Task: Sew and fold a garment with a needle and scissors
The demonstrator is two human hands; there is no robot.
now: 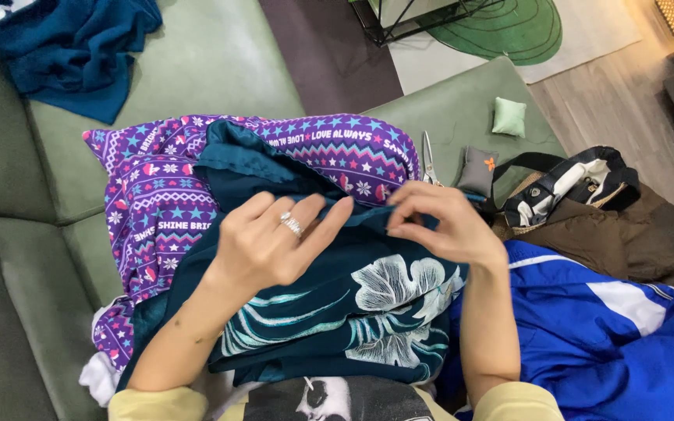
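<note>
We are holding the dark teal floral garment (337, 304) on our lap over a purple patterned sweater (157, 195); our left hand (274, 242) is resting spread on it, our right hand (442, 222) is pinching its upper edge, with the scissors (429, 158) lying untouched on the sofa (220, 62).

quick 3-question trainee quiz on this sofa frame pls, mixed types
1. True or false: the left hand wears a ring and rests on the dark teal floral-print fabric.
2. What lies nearest the metal scissors on the green sofa? A) small grey pincushion B) blue jacket with white stripes C) teal cloth heap
3. What does the right hand pinch?

Key: 1 true; 2 A; 3 the edge of the teal fabric, which lies over the purple patterned knit.
</note>
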